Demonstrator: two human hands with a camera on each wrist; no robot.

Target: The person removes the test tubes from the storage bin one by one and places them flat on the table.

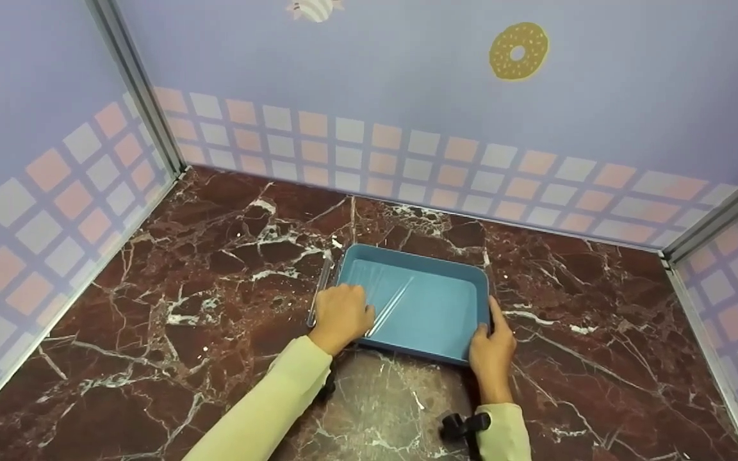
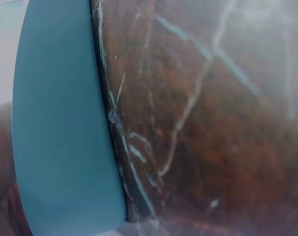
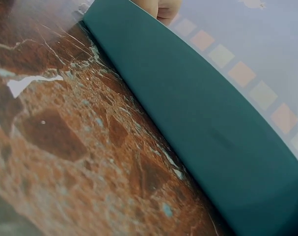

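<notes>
Both forearms reach forward from the near edge, the left sleeve slanting up to the right, the right sleeve pointing almost straight ahead. Between the hands, a blue tray sits on the marbled counter, its hollow facing up and its outline slightly askew. The right hand grips the tray's right side near the closer corner, thumb at the rim and fingers along the outer wall. The left hand lies over the tray's left side, knuckles up and fingers curled; whether they close on the rim or on something else cannot be told. A clear strip lies just beside the tray's left edge, by that hand, and a bright streak crosses the tray floor. The right wrist view shows a faint dark mark on the tray's outer wall, too blurred to make out. A doughnut is pictured on the back wall.
</notes>
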